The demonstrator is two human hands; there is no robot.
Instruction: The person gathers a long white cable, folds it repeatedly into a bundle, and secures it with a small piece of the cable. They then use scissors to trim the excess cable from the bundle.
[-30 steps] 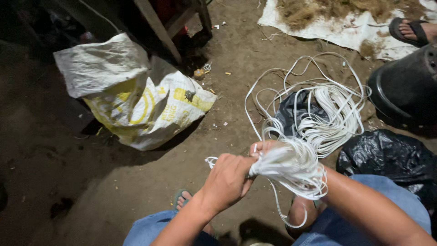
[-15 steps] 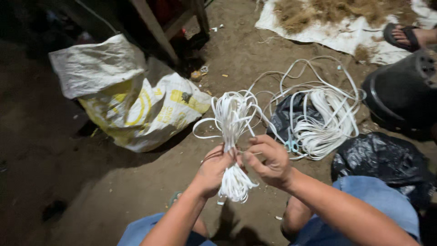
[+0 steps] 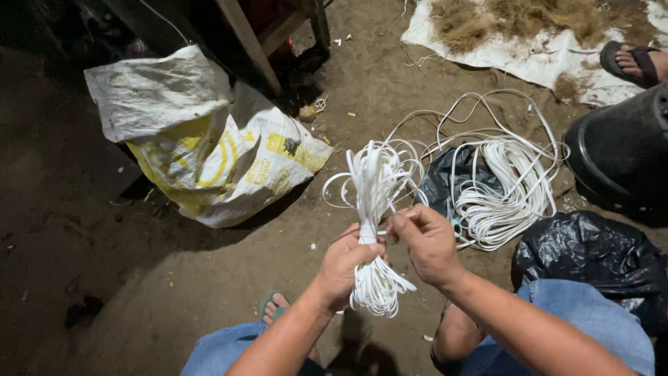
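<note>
My left hand [image 3: 344, 268] grips the middle of a bundle of white cord [image 3: 374, 188], held upright with loops fanning out above and below the fist. My right hand [image 3: 428, 244] pinches a strand of the same cord right beside the bundle's waist. That strand trails off to a loose pile of white cord [image 3: 504, 191] lying on the dirt floor to the right, partly over a black plastic sheet [image 3: 445, 181].
A white and yellow woven sack [image 3: 202, 139] lies at the left by a wooden leg [image 3: 247, 42]. A black tub [image 3: 623, 153] and a black plastic bag [image 3: 591, 254] sit at the right. A white sheet with dry fibres [image 3: 515, 31] and another person's sandalled foot [image 3: 633, 63] are at the back.
The bundle, held sideways at the right a second ago, now stands upright in my left hand. My right hand has moved to its waist, pinching a strand.
</note>
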